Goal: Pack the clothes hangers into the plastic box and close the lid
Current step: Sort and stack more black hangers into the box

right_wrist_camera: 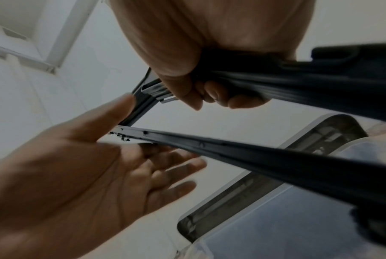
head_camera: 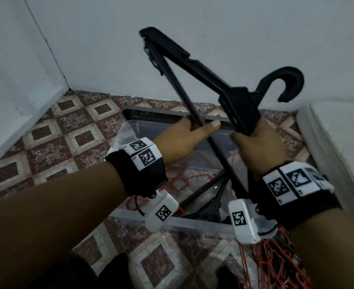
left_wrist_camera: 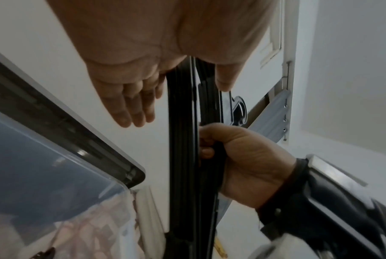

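Note:
A bundle of black clothes hangers (head_camera: 203, 67) is held up above the open clear plastic box (head_camera: 192, 223). My right hand (head_camera: 255, 147) grips the bundle's lower shoulder arm just below the hook. My left hand (head_camera: 186, 134) has straight fingers, and the hangers' bottom bar (left_wrist_camera: 183, 140) passes between thumb and fingers. The right wrist view shows the left hand (right_wrist_camera: 99, 175) with its palm open against the bar (right_wrist_camera: 276, 161), and the right hand (right_wrist_camera: 198, 70) curled round the arm. Red and black hangers (head_camera: 178, 180) lie inside the box.
The dark-rimmed lid (head_camera: 149, 113) leans against the white wall behind the box. More red hangers (head_camera: 276, 263) lie on the tiled floor at the lower right. A white cushion (head_camera: 338, 132) stands at the right. A wall corner closes the left side.

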A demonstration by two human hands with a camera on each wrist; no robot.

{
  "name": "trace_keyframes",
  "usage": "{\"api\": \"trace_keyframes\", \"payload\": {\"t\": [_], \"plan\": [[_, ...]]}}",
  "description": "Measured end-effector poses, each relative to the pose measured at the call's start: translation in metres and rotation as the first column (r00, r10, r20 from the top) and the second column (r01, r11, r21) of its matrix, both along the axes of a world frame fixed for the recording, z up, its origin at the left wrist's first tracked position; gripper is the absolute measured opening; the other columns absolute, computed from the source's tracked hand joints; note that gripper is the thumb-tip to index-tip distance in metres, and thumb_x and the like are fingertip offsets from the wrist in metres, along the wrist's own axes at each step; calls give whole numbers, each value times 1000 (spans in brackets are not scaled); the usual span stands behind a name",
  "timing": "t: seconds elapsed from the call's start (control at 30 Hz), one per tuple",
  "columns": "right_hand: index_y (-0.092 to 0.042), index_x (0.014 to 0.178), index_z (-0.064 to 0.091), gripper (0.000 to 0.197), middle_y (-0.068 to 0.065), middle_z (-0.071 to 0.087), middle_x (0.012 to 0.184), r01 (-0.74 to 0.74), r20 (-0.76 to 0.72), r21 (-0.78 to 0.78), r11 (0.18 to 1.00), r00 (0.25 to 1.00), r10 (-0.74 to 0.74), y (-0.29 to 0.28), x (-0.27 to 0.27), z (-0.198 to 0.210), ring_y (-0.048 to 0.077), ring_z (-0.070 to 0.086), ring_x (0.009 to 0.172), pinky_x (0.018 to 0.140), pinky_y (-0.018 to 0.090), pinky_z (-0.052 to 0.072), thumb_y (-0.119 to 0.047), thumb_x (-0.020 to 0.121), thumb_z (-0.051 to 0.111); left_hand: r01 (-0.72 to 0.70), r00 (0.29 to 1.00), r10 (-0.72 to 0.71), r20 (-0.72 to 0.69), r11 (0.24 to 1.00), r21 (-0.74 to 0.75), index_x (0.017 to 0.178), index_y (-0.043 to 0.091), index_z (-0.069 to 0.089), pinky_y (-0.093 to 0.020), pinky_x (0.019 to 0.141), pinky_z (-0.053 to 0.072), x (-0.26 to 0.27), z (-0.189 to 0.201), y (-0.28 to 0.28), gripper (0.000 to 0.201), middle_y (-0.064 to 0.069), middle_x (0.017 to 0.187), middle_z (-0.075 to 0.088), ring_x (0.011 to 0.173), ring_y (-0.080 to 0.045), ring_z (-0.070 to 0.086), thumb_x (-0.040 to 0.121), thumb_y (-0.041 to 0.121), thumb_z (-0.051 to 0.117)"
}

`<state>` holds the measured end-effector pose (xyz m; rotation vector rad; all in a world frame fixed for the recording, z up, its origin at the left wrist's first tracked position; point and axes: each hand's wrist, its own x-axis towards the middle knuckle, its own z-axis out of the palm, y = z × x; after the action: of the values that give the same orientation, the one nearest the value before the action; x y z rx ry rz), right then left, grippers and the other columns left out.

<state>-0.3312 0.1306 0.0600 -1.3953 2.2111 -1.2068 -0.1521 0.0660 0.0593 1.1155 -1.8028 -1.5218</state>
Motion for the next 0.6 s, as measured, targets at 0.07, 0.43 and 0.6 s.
{"api": "trace_keyframes", "payload": {"t": [0.07,0.43,0.6], "plan": [[-23,110,57,32,-11,61,77,-63,51,-7,998,997,63,0,13,-4,12,61,69,49,19,35,-26,80,67,-93,986,102,-132,993,72,101,19,71,-45,94,53,-4,0,-2,53,0,100,75,99,-18,70,77,65,62],[-18,112,55,34,-5,68,85,-350,275,-42,936,896,348,4,21,8,15,68,71,67,33,56,-29,85,72,-231,873,284,-396,957,177,91,1,56,-52,72,59,-1,16,3,18,-10,61,60,60,-31,62,100,11,45],[-13,119,59,41,4,72,97,-501,387,-4,866,797,463,6,9,12,23,72,87,77,41,56,-30,84,74,-244,885,254,-390,967,76,98,3,51,-47,65,59,-1,22,3,12,-6,60,50,55,-26,53,102,10,43]]}}
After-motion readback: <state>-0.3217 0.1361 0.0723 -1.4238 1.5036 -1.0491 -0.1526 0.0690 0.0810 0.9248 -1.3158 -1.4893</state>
